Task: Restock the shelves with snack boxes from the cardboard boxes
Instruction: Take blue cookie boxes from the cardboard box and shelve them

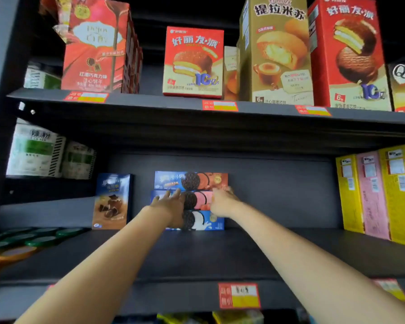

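Cookie boxes (192, 181) under both hands (194, 203)

On the lower shelf (220, 253), three biscuit boxes (192, 199) lie stacked flat against the far wall, mid-shelf. The left hand (171, 204) rests on the stack's left part, the right hand (222, 202) at its right end. Just left of the stack stands an upright box (111, 202). Far right stands a row of tall boxes (379, 195). On the upper shelf (150, 101) above stand more boxes.
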Demonstrator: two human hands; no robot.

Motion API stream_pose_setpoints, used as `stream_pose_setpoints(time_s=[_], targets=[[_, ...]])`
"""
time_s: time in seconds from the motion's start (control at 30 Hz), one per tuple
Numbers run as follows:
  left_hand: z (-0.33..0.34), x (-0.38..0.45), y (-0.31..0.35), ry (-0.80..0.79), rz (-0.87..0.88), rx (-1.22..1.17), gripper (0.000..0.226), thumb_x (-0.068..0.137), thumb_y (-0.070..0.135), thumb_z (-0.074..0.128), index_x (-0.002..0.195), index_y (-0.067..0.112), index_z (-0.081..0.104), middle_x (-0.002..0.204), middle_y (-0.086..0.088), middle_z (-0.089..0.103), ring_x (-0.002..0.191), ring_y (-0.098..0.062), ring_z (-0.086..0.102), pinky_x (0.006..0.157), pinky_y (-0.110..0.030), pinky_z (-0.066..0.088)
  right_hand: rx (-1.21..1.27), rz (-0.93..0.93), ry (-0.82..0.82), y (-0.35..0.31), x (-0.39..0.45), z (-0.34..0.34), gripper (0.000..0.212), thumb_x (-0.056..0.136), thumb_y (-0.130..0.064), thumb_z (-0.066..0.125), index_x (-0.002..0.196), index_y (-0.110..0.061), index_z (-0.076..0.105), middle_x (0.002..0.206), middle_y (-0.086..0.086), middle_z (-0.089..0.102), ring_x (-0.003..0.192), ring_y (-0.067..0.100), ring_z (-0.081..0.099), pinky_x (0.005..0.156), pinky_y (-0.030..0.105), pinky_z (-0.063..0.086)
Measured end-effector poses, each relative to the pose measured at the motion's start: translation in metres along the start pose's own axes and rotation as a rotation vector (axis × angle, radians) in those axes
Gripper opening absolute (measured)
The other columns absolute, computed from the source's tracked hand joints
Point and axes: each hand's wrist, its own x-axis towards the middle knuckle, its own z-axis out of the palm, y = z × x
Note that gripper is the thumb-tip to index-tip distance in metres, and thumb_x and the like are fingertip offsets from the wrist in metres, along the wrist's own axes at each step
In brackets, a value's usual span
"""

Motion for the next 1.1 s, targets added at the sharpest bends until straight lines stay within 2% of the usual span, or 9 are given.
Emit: stream_pose_setpoints(time_s=[0.13,0.27,0.47,0.57,0.67,0.8,0.87,0.97,1.1], targets=[[-0.021,-0.05,0.006,0.047,-0.004,0.029,0.062,0.089,0.026,0.053,0.145,0.013,0.028,0.157,-0.006,0.011,0.141,-0.03,0.024,0.111,-0.049,0.027,-0.123,-0.256,-0.039,-0.016,-0.057,-0.022,0.034,0.085,-0.012,0.05,0.119,-0.014,0.055,0.128,0.012,0.047,0.117,0.031,0.045,0.08,0.03,0.047],[-0.049,-0.125,0.023,0.237,0.001,-0.048,0.045,0.09,0.026,0.052,0.132,0.009,0.047,0.141,-0.017,0.035,0.127,-0.039,0.041,0.104,-0.052,0.035,-0.177,-0.417,0.081,-0.036,-0.145,-0.046,0.016,0.093,-0.02,0.047,0.094,-0.01,0.059,0.119,0.015,0.06,0.114,0.029,0.055,0.082,0.03,0.043],[-0.009,-0.255,0.044,0.316,0.064,-0.017,0.052,0.08,0.034,0.034,0.115,0.003,0.056,0.125,-0.02,0.048,0.12,-0.036,0.046,0.094,-0.047,0.038,0.37,-0.493,0.02,-0.03,-0.28,-0.002,0.022,0.08,-0.003,0.039,0.082,-0.011,0.059,0.082,0.019,0.068,0.078,0.034,0.069,0.068,0.04,0.054],[0.045,-0.331,0.035,0.23,0.015,-0.155,0.044,0.081,0.028,0.039,0.114,0.008,0.059,0.127,-0.016,0.047,0.116,-0.035,0.048,0.091,-0.043,0.036,0.38,-0.466,-0.134,-0.025,-0.345,0.062,0.019,0.085,-0.007,0.044,0.084,-0.011,0.063,0.082,0.019,0.068,0.074,0.033,0.069,0.062,0.039,0.055],[0.115,-0.406,0.019,0.066,-0.077,-0.271,0.035,0.082,0.023,0.049,0.113,0.011,0.061,0.128,-0.012,0.048,0.118,-0.031,0.048,0.092,-0.041,0.036,0.28,-0.446,-0.515,-0.008,-0.42,0.145,0.023,0.09,-0.004,0.044,0.106,-0.004,0.06,0.095,0.02,0.068,0.077,0.034,0.069,0.047,0.015,0.046],[0.201,-0.507,-0.014,-0.213,-0.178,-0.255,0.039,0.083,0.035,0.053,0.117,0.016,0.061,0.136,-0.009,0.041,0.124,-0.031,0.041,0.096,-0.042,0.037,-0.142,-0.553,-1.055,-0.002,-0.495,0.236,0.04,0.09,-0.01,0.051,0.128,0.002,0.044,0.12,0.021,0.058,0.103,0.034,0.06,0.08,0.035,0.048],[0.237,-0.558,-0.034,-0.371,-0.196,-0.212,0.04,0.083,0.033,0.058,0.121,0.023,0.057,0.142,-0.005,0.034,0.129,-0.03,0.033,0.1,-0.042,0.034,-0.269,-0.545,-1.247,-0.016,-0.514,0.275,0.051,0.09,-0.02,0.054,0.137,-0.007,0.038,0.121,0.016,0.057,0.099,0.03,0.059,0.078,0.035,0.047],[0.283,-0.629,-0.062,-0.544,-0.247,-0.218,0.041,0.082,0.032,0.06,0.122,0.025,0.056,0.145,-0.006,0.031,0.132,-0.03,0.028,0.104,-0.045,0.031,-0.279,-0.498,-1.265,-0.049,-0.54,0.326,0.054,0.092,-0.022,0.052,0.142,-0.014,0.035,0.097,0.013,0.06,0.075,0.029,0.058,0.066,0.035,0.047],[0.361,-0.711,-0.06,-0.686,-0.385,-0.341,0.034,0.086,0.026,0.057,0.118,0.02,0.058,0.137,-0.008,0.038,0.128,-0.031,0.035,0.102,-0.044,0.036,-0.064,-0.429,-1.235,-0.083,-0.62,0.413,0.043,0.096,-0.024,0.048,0.134,-0.006,0.039,0.132,0.02,0.051,0.109,0.031,0.055,0.074,0.033,0.046]])
